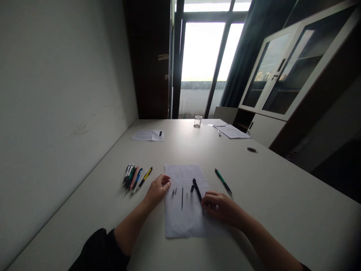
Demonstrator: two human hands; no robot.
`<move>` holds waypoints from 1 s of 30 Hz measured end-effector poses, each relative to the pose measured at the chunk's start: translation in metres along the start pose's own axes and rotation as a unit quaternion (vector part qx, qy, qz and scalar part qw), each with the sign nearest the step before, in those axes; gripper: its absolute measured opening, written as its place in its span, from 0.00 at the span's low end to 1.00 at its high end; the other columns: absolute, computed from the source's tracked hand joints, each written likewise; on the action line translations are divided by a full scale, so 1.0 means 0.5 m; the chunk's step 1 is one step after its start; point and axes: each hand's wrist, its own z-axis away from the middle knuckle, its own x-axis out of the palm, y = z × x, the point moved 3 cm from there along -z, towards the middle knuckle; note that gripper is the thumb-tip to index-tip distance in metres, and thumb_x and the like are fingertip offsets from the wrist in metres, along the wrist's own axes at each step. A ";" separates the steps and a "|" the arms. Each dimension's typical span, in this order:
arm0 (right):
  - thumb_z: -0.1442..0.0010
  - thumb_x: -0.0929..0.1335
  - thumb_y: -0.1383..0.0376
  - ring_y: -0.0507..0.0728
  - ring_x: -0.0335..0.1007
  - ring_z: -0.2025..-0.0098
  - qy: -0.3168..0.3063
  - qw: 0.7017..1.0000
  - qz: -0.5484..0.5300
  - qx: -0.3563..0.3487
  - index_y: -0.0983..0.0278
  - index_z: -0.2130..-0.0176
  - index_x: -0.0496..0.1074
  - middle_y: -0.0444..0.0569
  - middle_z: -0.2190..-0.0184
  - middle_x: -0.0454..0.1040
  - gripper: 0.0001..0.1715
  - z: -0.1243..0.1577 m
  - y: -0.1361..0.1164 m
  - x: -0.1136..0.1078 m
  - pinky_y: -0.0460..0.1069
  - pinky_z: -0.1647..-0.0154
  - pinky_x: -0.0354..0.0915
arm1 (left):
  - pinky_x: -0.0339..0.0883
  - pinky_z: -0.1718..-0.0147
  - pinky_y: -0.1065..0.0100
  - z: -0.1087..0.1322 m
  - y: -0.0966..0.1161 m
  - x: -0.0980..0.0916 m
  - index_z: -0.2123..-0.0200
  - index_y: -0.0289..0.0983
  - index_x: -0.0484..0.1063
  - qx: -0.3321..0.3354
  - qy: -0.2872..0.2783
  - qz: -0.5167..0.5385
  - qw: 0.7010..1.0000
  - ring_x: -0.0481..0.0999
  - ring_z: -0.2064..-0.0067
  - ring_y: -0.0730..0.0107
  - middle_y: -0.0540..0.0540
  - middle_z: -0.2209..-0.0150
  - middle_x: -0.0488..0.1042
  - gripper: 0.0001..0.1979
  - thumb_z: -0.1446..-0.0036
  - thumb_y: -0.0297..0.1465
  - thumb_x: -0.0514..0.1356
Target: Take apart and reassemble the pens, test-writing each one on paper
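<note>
A sheet of paper [180, 224] lies in front of me with a row of small pen parts on it. The row has a thin dark refill [182, 198], a spring [176, 191], a small tip piece [173, 192], a pale clear piece [187, 192] and a short black piece [192, 188]. My left hand [158, 190] rests at the paper's left edge, fingers loosely bent, with nothing visible in them. My right hand [217, 205] is closed at the lower end of a black pen barrel [197, 189]; its fingertips are partly hidden.
Several assorted pens [135, 178] lie grouped on the left of the white table [113, 214]. A green pen [223, 181] lies to the right. Farther back are a glass jar [197, 121], a bagged sheet [148, 135], stacked papers [231, 131] and a cable hole [252, 149].
</note>
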 end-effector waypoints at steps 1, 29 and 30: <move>0.42 0.66 0.71 0.52 0.69 0.70 -0.003 1.000 0.000 0.002 0.63 0.64 0.75 0.47 0.68 0.73 0.08 0.000 0.000 0.000 0.45 0.68 0.65 | 0.70 0.61 0.65 -0.001 0.000 0.000 0.58 0.37 0.72 -0.001 0.001 -0.008 1.000 0.77 0.58 0.62 0.43 0.59 0.77 0.12 0.43 0.36 0.57; 0.38 0.63 0.64 0.54 0.65 0.72 0.031 0.991 0.081 0.103 0.62 0.62 0.68 0.46 0.71 0.71 0.05 -0.002 0.061 0.022 0.47 0.71 0.58 | 0.71 0.60 0.65 -0.001 -0.001 0.001 0.58 0.37 0.72 0.002 -0.002 -0.019 1.000 0.77 0.58 0.63 0.43 0.59 0.77 0.13 0.42 0.37 0.56; 0.38 0.62 0.64 0.54 0.65 0.73 0.031 0.990 0.083 0.106 0.62 0.61 0.67 0.46 0.72 0.71 0.06 -0.003 0.060 0.023 0.47 0.71 0.58 | 0.71 0.60 0.66 -0.002 -0.001 0.001 0.58 0.36 0.72 0.003 0.000 -0.021 1.000 0.77 0.58 0.63 0.43 0.59 0.77 0.13 0.42 0.37 0.56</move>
